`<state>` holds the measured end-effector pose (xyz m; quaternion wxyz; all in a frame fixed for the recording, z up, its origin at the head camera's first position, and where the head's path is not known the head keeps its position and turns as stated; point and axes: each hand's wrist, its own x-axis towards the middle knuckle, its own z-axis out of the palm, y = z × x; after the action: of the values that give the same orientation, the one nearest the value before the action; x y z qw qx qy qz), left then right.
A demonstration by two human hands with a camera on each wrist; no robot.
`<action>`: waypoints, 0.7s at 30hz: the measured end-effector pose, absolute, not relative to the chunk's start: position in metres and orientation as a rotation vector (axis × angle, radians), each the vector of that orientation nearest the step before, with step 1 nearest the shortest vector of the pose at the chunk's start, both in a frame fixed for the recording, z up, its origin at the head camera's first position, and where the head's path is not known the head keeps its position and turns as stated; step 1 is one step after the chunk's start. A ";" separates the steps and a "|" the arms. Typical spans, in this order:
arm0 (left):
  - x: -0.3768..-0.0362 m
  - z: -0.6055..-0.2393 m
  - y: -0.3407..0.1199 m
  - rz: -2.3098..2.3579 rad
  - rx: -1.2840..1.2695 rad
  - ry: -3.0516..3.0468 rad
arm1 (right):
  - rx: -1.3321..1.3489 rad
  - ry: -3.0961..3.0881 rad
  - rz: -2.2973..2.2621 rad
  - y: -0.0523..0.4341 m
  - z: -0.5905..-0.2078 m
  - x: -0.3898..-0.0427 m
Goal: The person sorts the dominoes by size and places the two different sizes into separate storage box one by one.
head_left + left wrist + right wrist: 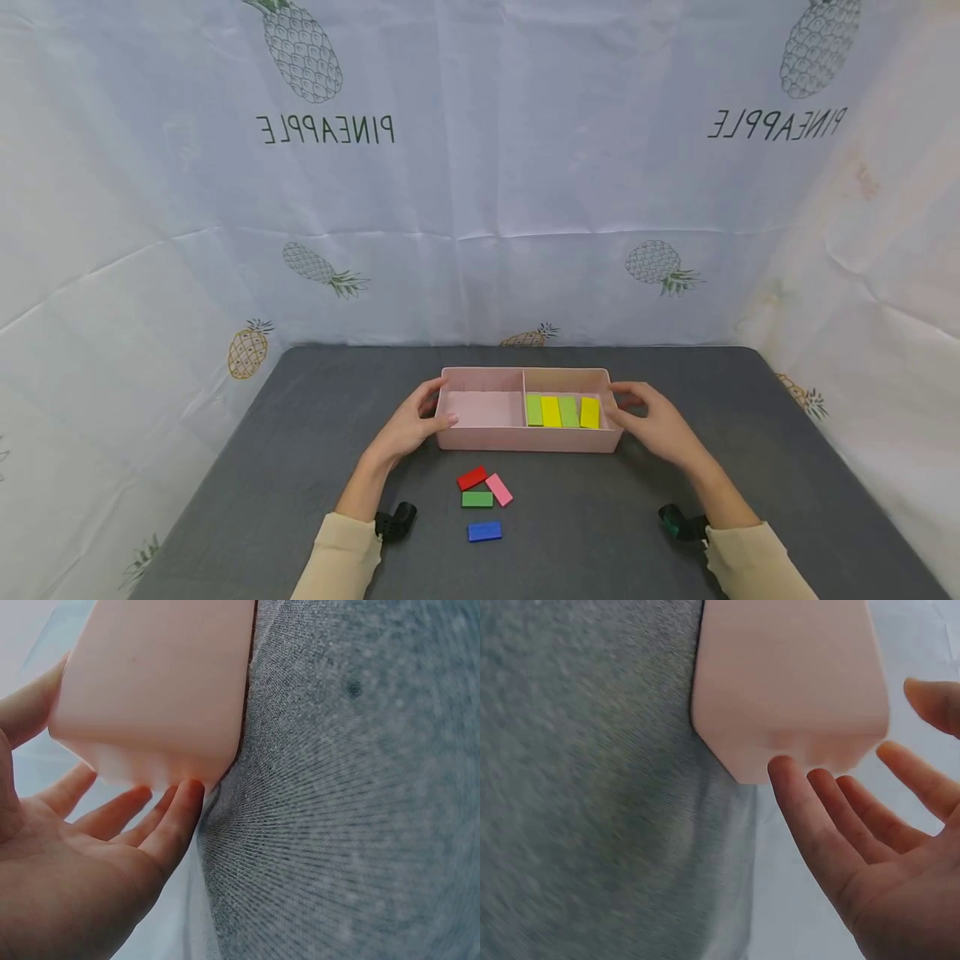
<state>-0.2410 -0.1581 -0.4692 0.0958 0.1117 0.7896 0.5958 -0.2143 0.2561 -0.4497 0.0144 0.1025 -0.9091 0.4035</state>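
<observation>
A pink two-compartment box (525, 439) stands lengthwise on the dark table. In its right compartment, light green blocks (568, 412) and yellow blocks (590, 412) lie side by side. At the box's left end is my left hand (408, 427), thumb at the front rim and index finger at the back corner. Its fairly straight fingers touch the end wall (154, 761) in the left wrist view. My right hand (660, 425) is at the other end, fingers spread. The right wrist view shows its fingertips (784, 766) right at the end wall, the thumb apart from the box.
In front of the box lie a red block (472, 478), a pink block (498, 490), a green block (477, 499) and, nearer, a blue block (484, 532). A pineapple-print curtain (480, 183) hangs behind the grey-black table (585, 533) and along both sides.
</observation>
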 end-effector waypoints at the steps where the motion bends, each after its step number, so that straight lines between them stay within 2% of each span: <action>1: -0.242 -0.470 -0.158 1.768 0.334 2.335 | 0.318 -2.833 1.285 0.257 -0.452 -0.215; 21: -0.241 -0.472 -0.158 1.737 0.321 2.377 | 0.309 -2.823 1.533 0.256 -0.468 -0.215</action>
<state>-0.2408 -0.1580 -0.4717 0.0899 0.1078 0.7995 0.5841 -0.2155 0.2562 -0.4676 -0.0426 0.0957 -0.8740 0.4745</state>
